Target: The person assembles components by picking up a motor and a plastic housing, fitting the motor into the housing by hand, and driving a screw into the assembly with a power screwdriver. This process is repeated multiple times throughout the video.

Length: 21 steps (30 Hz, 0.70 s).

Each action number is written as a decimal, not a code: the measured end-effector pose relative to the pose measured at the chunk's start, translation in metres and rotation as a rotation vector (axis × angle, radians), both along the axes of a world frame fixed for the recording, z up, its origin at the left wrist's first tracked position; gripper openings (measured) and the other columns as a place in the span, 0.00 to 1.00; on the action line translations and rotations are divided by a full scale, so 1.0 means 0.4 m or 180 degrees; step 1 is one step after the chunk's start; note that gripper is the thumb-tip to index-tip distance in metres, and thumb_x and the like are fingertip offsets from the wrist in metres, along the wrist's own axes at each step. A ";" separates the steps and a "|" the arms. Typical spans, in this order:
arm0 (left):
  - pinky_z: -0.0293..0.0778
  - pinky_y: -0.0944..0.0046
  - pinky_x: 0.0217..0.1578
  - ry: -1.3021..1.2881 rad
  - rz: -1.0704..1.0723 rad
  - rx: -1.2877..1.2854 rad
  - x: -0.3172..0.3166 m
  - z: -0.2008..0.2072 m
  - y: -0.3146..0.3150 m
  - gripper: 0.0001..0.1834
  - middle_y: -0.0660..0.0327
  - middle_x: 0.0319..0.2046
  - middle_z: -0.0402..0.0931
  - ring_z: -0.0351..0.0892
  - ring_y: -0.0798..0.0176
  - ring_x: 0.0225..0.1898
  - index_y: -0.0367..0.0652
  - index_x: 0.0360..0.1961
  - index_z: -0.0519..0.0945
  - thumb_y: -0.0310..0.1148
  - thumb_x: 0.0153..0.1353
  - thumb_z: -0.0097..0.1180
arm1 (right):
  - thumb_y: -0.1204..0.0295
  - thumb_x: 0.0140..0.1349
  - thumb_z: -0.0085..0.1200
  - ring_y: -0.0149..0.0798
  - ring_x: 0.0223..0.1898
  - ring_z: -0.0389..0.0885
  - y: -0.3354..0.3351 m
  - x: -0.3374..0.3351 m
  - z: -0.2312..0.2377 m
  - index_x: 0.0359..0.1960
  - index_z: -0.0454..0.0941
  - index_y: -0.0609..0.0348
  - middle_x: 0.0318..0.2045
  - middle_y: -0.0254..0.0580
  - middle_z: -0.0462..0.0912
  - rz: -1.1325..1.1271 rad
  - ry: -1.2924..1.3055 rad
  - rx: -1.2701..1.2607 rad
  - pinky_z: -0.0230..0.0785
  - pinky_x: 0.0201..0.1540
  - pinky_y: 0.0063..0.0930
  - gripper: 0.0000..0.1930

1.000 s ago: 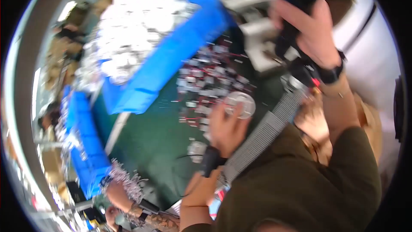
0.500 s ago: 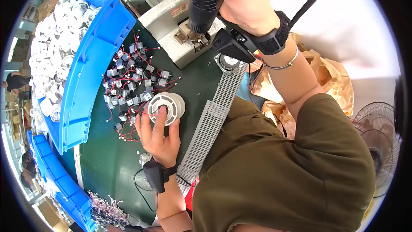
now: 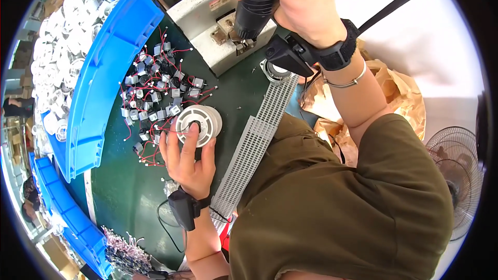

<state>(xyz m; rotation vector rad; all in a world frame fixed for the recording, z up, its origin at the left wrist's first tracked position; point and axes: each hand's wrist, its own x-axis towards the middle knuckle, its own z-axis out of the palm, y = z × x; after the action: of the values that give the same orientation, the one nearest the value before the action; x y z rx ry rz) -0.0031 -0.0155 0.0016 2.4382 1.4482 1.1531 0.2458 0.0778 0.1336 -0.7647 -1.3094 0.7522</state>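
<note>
My left hand (image 3: 188, 165) steadies a white round plastic housing (image 3: 211, 119) on the green bench. One finger presses at the dark centre of its spoked face, and the thumb and other fingers rest along its near rim. My right hand (image 3: 295, 2) is wrapped round a black electric screwdriver (image 3: 254, 13), pointing down over the front of a metal screw feeder (image 3: 202, 26). The tool's tip lies close to the feeder's small pick-up block; whether they touch, I cannot tell. Beside the housing lies a heap of small motors (image 3: 155, 85) with red wires.
A blue bin (image 3: 106, 80) full of white plastic rings stands at the left, with another blue bin (image 3: 72, 215) nearer. Perforated metal strip (image 3: 244, 161) edges the bench before me. A round metal-rimmed part (image 3: 277, 72) sits by its far end. Bundled wires (image 3: 127, 254) lie lower left.
The view has shifted slightly. The screwdriver leans more, its handle tilting to the right, with its tip still over the feeder. My left hand keeps its place on the housing.
</note>
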 end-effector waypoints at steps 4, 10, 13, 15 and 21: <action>0.62 0.44 0.53 -0.0003 0.0037 0.0010 0.001 0.002 0.000 0.22 0.48 0.48 0.73 0.74 0.47 0.47 0.44 0.44 0.80 0.31 0.43 0.67 | 0.79 0.48 0.59 0.27 0.19 0.73 0.000 0.011 -0.017 0.33 0.71 0.66 0.20 0.35 0.75 0.0296 -0.0128 0.0014 0.65 0.22 0.20 0.11; 0.64 0.46 0.50 -0.0083 -0.0101 0.0291 0.015 0.015 0.019 0.22 0.46 0.44 0.75 0.76 0.49 0.42 0.44 0.40 0.80 0.32 0.39 0.70 | 0.80 0.48 0.58 0.28 0.19 0.73 -0.050 -0.068 0.046 0.36 0.71 0.67 0.20 0.37 0.75 0.1085 0.0790 -0.0069 0.65 0.22 0.20 0.13; 0.65 0.47 0.49 -0.0077 -0.0092 0.0355 0.009 0.015 0.019 0.23 0.47 0.43 0.76 0.77 0.50 0.41 0.45 0.40 0.80 0.32 0.38 0.70 | 0.80 0.48 0.58 0.28 0.19 0.73 -0.054 -0.120 0.048 0.37 0.72 0.67 0.20 0.36 0.75 0.1500 0.0682 -0.0250 0.65 0.22 0.20 0.13; 0.65 0.47 0.49 -0.0103 -0.0054 0.0384 0.011 0.015 0.019 0.23 0.48 0.43 0.76 0.77 0.51 0.41 0.45 0.40 0.80 0.32 0.38 0.70 | 0.80 0.48 0.59 0.28 0.19 0.73 -0.056 -0.152 0.037 0.37 0.72 0.67 0.21 0.36 0.76 0.1682 0.0588 -0.0268 0.65 0.22 0.20 0.14; 0.66 0.48 0.49 -0.0110 -0.0060 0.0401 0.011 0.015 0.018 0.22 0.50 0.43 0.77 0.77 0.53 0.41 0.45 0.39 0.80 0.34 0.38 0.70 | 0.81 0.48 0.59 0.27 0.19 0.73 -0.045 -0.194 0.026 0.39 0.73 0.67 0.21 0.36 0.76 0.1835 0.0456 -0.0009 0.64 0.21 0.19 0.14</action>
<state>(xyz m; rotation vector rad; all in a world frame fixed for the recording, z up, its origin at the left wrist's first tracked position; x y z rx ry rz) 0.0014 -0.0081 0.0075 2.4935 1.3802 1.3139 0.1683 0.0600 0.1441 -0.3189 -1.4090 1.2418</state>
